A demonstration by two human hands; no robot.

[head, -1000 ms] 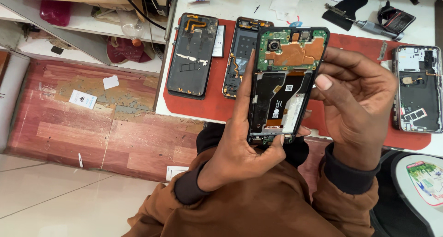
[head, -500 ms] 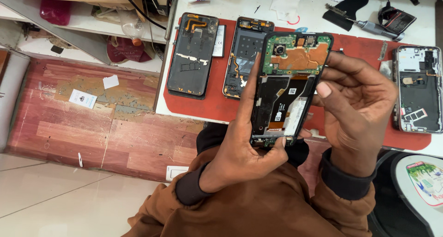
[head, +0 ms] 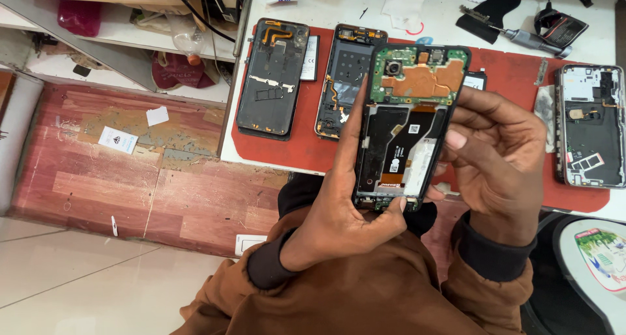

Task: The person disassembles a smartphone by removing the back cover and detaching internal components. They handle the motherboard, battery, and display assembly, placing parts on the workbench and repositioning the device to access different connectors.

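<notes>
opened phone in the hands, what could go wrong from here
The opened phone is held in the air past the table edge, gripped only at its rim by the left hand and right hand; a slip could drop it to the floor. Its green circuit board and orange flex strip lie bare, so a stray fingertip might smudge or snag them.

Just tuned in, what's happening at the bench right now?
A person holds an opened phone above the red mat, back cover off, its green circuit board and copper shielding exposed. The left hand grips its lower end and left edge; the right hand steadies the right edge. On the mat lie two more stripped phone frames at the left and another opened phone at the right. A screwdriver rests on the white table.
</notes>
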